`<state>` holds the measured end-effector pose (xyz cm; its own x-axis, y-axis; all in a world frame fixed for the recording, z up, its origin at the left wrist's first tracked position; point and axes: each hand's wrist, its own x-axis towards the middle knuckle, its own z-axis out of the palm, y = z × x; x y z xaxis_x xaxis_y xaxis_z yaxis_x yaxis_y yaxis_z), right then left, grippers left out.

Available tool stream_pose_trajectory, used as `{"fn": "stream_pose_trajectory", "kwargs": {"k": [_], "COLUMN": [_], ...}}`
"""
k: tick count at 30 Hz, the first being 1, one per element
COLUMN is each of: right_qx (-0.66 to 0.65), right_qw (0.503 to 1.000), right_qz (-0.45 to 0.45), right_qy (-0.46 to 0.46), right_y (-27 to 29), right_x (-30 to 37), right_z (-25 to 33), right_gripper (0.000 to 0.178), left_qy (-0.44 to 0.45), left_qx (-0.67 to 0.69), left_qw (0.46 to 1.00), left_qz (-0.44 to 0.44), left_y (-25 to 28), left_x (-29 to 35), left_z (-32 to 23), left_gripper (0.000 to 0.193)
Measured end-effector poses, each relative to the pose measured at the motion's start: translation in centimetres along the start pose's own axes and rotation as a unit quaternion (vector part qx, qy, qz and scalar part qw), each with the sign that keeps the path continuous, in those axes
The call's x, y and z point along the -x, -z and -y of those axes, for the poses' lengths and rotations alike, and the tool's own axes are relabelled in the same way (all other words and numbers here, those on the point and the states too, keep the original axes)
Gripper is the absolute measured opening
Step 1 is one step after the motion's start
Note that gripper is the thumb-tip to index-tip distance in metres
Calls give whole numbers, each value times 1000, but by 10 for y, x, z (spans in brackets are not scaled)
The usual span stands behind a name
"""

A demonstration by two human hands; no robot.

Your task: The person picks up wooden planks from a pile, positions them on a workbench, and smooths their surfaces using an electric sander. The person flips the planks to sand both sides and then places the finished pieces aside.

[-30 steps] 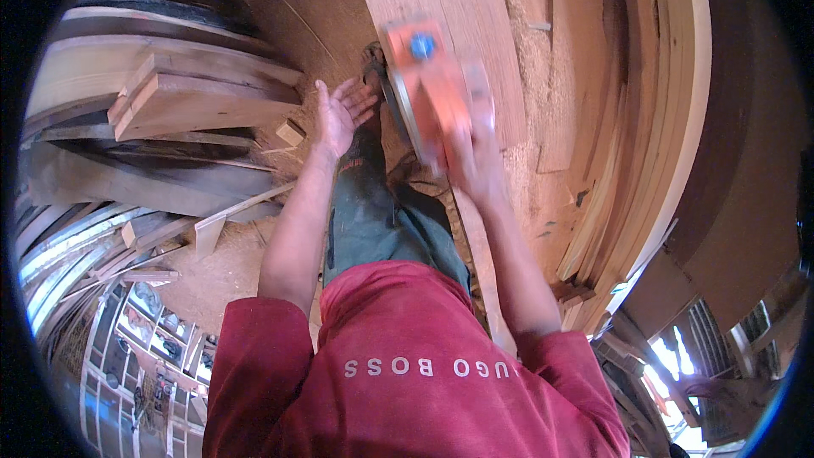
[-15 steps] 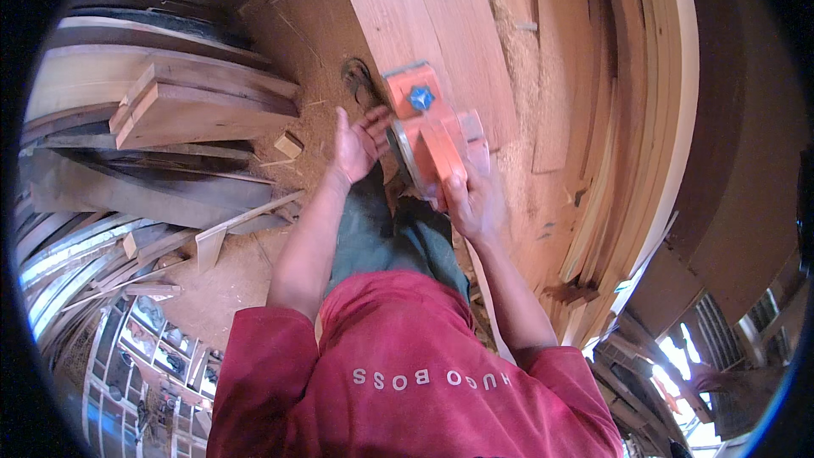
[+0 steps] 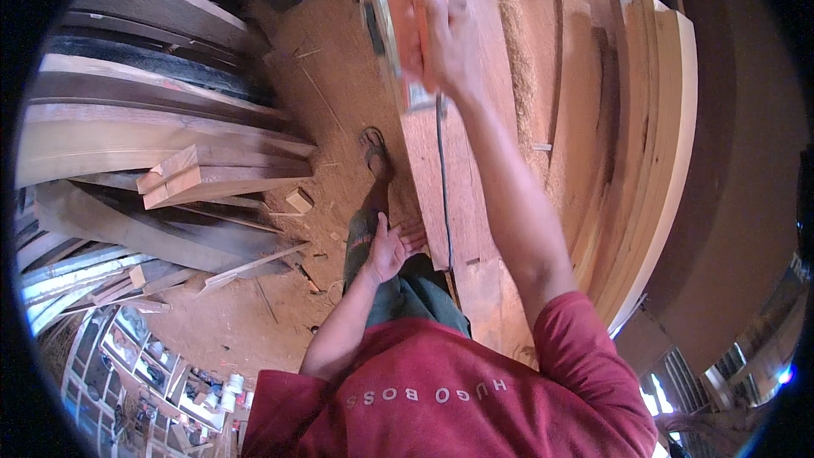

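An orange electric planer point(image 3: 405, 30) with a blue knob rests on a long reddish plank point(image 3: 421, 161), away from my body. My right hand point(image 3: 451, 47) is wrapped round its handle with the arm stretched out. A dark power cord point(image 3: 443, 178) trails from the planer back along the plank toward me. My left hand point(image 3: 393, 253) is empty, palm up with fingers stretched, close to the plank's left edge and above my green trousers point(image 3: 407, 293). The planer and right hand are a little blurred.
Stacked boards point(image 3: 153, 119) lie on the left, with cut blocks point(image 3: 225, 178) on top. Long planks point(image 3: 661, 144) run along the right. Shavings point(image 3: 509, 25) lie beside the worked plank. A small offcut point(image 3: 299, 200) sits on the dusty floor near my sandalled foot point(image 3: 373, 146).
My right hand has moved the planer forward along the plank, away from my body. The left hand has dropped back from beside the planer toward my thighs. The cord now shows.
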<state>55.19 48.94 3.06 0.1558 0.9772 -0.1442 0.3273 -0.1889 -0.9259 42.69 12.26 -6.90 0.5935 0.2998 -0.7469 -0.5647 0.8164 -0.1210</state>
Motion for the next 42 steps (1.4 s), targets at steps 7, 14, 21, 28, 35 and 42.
{"fn": "stream_pose_trajectory", "kwargs": {"k": [7, 14, 21, 28, 35, 42], "right_qx": [151, 121, 59, -62, -19, -43], "right_qw": [979, 985, 995, 976, 974, 988], "right_qz": [-61, -27, 68, 72, 122, 70], "right_qy": [126, 117, -37, -197, -190, -130], "right_y": [-2, 31, 128, 164, 126, 59], "right_x": [-98, 37, 362, 533, 377, 211], "right_z": [45, -6, -55, -77, -19, -10], "right_gripper": [57, 58, 50, 64, 48, 45], "left_qy": [-31, -34, -54, -47, -16, 65], "left_qx": [21, 39, 37, 23, -6, 51], "left_qw": [998, 999, 995, 995, 1000, 997], "left_qz": [-43, 1, 76, 87, 18, 8], "left_y": [-1, 14, 38, 31, 16, 15], "left_x": [-2, 0, -19, -16, -12, -8], "left_z": [8, 23, 29, 27, 18, 9], "left_gripper": [101, 94, 94, 94, 93, 98]}}
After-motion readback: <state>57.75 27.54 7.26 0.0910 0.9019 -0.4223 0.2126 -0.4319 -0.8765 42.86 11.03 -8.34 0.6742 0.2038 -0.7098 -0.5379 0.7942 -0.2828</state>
